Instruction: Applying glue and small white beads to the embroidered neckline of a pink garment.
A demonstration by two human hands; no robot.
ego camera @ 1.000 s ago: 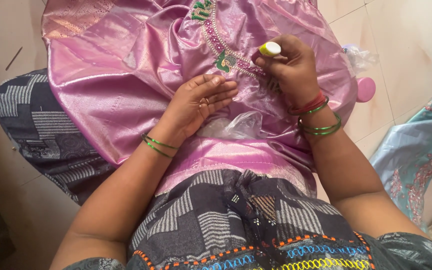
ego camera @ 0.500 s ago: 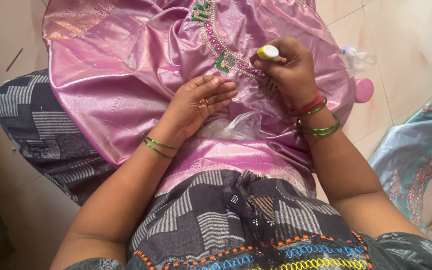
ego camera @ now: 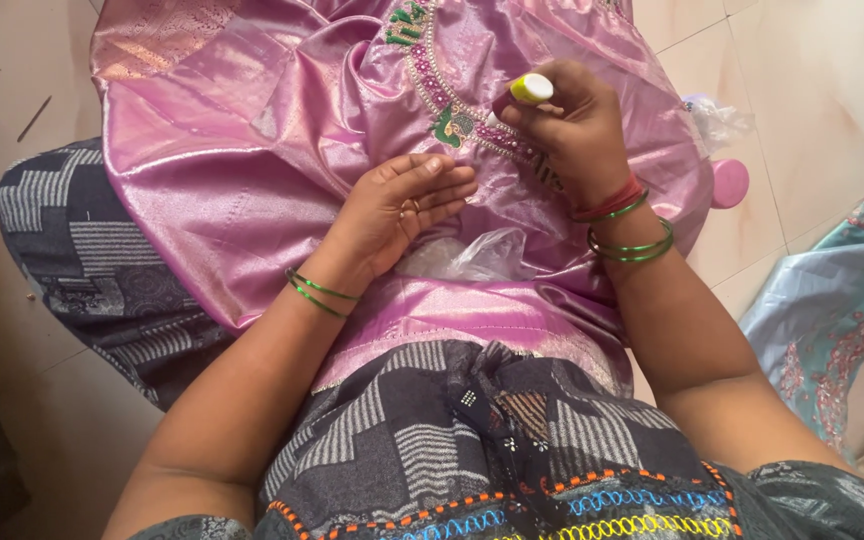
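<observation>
Head view, I log: right hand (ego camera: pixel 577 135), grip closed on a small yellow-capped tube (ego camera: pixel 525 91), tip toward the embroidered neckline (ego camera: pixel 452 110) just beside it. Left hand (ego camera: pixel 397 210), fingers spread flat, pins the pink fabric (ego camera: pixel 232 170) taut below that grip.

Yellow-capped tube (ego camera: pixel 529 90) upright over beaded neckline of shiny pink garment (ego camera: pixel 252 160) on lap.

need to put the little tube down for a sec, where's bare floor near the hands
Bare tile shows at upper right, between the pink fabric and the blue embroidered cloth, past the pink cap. More tile lies at far left beside the patterned garment. The lap is crowded: left hand, right hand with the tube, clear plastic.
</observation>
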